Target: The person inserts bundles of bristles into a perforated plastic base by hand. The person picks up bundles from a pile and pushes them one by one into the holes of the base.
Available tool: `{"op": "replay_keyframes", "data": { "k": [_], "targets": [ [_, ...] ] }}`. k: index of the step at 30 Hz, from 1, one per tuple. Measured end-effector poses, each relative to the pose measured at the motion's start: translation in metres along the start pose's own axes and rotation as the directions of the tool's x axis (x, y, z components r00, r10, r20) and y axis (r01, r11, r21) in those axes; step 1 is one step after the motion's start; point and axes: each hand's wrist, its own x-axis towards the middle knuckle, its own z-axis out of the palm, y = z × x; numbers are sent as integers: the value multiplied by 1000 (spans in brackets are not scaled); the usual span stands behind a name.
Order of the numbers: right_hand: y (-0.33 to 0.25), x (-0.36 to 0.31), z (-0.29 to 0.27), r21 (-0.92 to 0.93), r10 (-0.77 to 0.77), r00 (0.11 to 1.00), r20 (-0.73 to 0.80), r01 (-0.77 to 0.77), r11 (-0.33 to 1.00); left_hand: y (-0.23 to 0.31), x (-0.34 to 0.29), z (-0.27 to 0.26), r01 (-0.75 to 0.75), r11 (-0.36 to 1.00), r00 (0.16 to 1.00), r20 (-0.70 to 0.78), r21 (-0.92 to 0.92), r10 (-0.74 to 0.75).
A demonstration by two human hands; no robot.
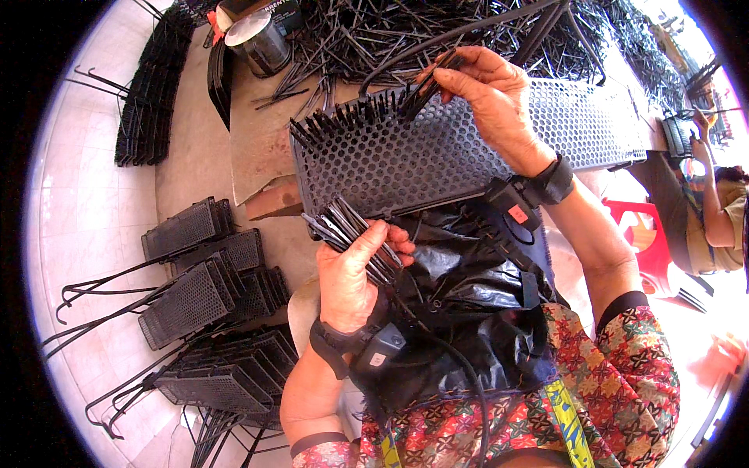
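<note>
A long black perforated panel (406, 171) lies across in front of me, its face covered in round holes. Thin black sticks (343, 121) stand up in the holes along its far left edge. My right hand (491, 97) is over the panel's far edge, its fingers pinched on a few of these dark sticks, close to the end of the standing row. Below the panel's near left edge, my left hand (355, 273) is closed round a bundle of thin dark sticks (343, 226). The lower ends of that bundle are hidden in the palm.
A large heap of loose black sticks (351, 39) spreads behind the panel. A lidded can (261, 47) stands at the far left. Perforated racks with hooked rods (187, 304) are stacked on the left floor. A red plastic chair (644, 242) and another person (714, 203) are at right.
</note>
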Motion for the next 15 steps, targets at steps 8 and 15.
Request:
{"op": "replay_keyframes", "data": {
  "k": [8,15],
  "targets": [
    [0,-24,19,-265,-83,987,-136,44,963,1,-1,0,-4,1000,1000,-14,9,5],
    [2,-29,24,-412,-120,987,-109,65,909,0,1,0,25,999,999,-22,-26,-25]
  ]
}}
